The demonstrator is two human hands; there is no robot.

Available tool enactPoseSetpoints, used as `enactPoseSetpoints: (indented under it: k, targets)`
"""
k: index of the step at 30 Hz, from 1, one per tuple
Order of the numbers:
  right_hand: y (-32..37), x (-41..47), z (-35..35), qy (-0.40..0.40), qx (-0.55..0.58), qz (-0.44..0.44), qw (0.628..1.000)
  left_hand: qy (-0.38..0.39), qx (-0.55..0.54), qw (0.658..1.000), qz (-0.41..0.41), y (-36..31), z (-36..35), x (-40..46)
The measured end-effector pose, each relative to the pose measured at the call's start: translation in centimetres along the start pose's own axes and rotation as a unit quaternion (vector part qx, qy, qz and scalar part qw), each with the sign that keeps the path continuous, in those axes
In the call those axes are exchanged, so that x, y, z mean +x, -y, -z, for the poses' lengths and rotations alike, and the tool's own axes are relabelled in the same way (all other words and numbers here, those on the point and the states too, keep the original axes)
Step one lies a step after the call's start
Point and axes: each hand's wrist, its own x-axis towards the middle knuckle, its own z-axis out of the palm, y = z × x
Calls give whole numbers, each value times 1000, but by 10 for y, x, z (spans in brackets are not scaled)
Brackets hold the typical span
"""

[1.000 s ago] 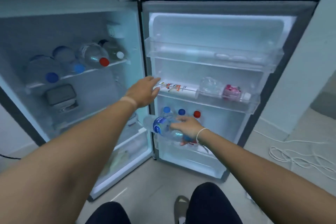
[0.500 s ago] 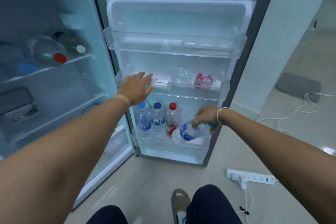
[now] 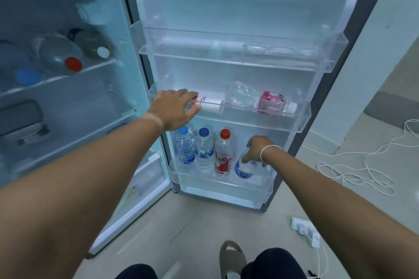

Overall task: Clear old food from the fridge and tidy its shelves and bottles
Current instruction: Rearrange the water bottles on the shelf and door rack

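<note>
The fridge door stands open. My right hand (image 3: 255, 150) grips a blue-labelled water bottle (image 3: 243, 169), tilted, at the right end of the bottom door shelf (image 3: 217, 182). Two blue-capped bottles (image 3: 195, 152) and a red-capped bottle (image 3: 223, 154) stand upright to its left. My left hand (image 3: 174, 108) rests with fingers spread on the rim of the middle door shelf (image 3: 260, 120), touching a white tube-like package (image 3: 209, 104). A crumpled clear bottle (image 3: 241, 95) and a pink-labelled bottle (image 3: 271, 103) lie on that shelf.
Inside the fridge, a red-capped bottle (image 3: 61, 54) and a white-capped bottle (image 3: 95, 46) lie on the upper shelf, with a grey container (image 3: 20, 113) below. The top door shelf (image 3: 238, 56) holds faint clear items. A power strip (image 3: 305, 231) and white cables (image 3: 353, 167) lie on the floor at right.
My right hand carried the water bottle rightward and down into the bottom door shelf beside the red-capped bottle. The view shifted toward the door. My left hand stayed on the middle shelf.
</note>
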Motion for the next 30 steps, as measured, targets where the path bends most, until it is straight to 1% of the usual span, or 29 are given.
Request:
enactPoseSetpoints:
  k: [3, 8, 14, 16, 18, 20, 23, 26, 28, 30]
  targets:
    - [-1, 15, -15, -13, -18, -3, 1000, -4, 0, 1000, -1, -1, -1, 0]
    - [-6, 32, -37, -52, 6, 4, 999, -9, 2, 1000, 4, 0, -5, 3]
    - [-15, 46, -45, -110, 124, 11, 986, -10, 0, 1000, 7, -1, -5, 3]
    - [-15, 48, -44, -132, 183, 20, 974, -9, -1, 1000, 9, -1, -5, 2]
    - [-13, 49, -39, -156, 254, 17, 954, -9, -1, 1000, 9, -2, -5, 3]
    - [-11, 49, -35, -157, 290, 6, 944, -7, 1, 1000, 10, -1, -5, 3]
    - [-10, 44, -37, -142, 270, 5, 952, -3, 4, 1000, 12, -2, -4, 2]
    - [-11, 35, -38, -146, 227, 15, 963, -2, 6, 1000, 10, -2, -5, 2]
    - [-11, 26, -35, -149, 179, 29, 972, 0, 4, 1000, 11, -1, -4, 2]
    - [-10, 12, -26, -153, 102, 63, 981, 4, 0, 1000, 12, -1, -3, 2]
